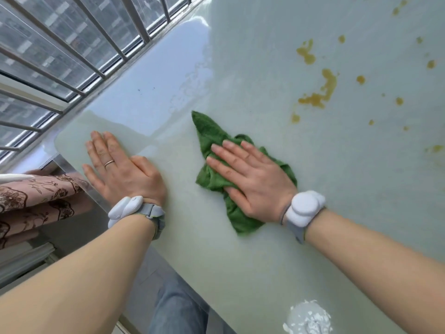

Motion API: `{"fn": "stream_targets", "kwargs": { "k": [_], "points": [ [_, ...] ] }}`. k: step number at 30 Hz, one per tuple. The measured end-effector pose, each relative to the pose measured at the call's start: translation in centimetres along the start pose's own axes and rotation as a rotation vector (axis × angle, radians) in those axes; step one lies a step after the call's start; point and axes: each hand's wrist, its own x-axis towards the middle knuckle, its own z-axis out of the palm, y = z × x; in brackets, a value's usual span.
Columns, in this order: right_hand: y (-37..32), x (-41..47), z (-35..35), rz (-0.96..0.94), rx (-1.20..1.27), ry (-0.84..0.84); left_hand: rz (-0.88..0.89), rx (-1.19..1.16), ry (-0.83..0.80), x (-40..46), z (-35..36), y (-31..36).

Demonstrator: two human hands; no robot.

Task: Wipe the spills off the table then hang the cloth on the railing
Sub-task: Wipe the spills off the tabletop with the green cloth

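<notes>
A crumpled green cloth lies on the pale green glass table. My right hand presses flat on the cloth, fingers spread and pointing up-left. My left hand rests flat on the bare table near its left corner, holding nothing. Yellow-brown spills spot the table to the upper right of the cloth, apart from it. A white spill sits at the bottom edge of the view. The metal railing runs along the table's far left side.
A wet smear shows above the cloth. Patterned brown fabric lies beyond the table's left edge. Below the table's near edge are my jeans.
</notes>
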Motion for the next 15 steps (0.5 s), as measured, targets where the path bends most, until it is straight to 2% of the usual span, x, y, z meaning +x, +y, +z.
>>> {"fn": "stream_targets", "kwargs": {
  "k": [2, 6, 8, 12, 15],
  "points": [
    [2.9, 1.7, -0.6, 0.063, -0.013, 0.047, 0.006, -0.001, -0.003, 0.1, 0.0, 0.0],
    [8.0, 6.9, -1.9, 0.375, -0.053, 0.121, 0.017, -0.003, -0.005, 0.2, 0.0, -0.1],
    [8.4, 8.1, -2.1, 0.468, -0.079, 0.126, 0.020, -0.002, 0.000, 0.3, 0.1, -0.1],
    [4.3, 6.2, -1.0, 0.590, -0.087, 0.213, 0.040, -0.002, 0.003, -0.1, -0.2, 0.0],
    [-0.6, 2.4, 0.2, 0.503, -0.030, 0.173, 0.031, 0.019, 0.007, 0.0, -0.4, 0.1]
  ]
}}
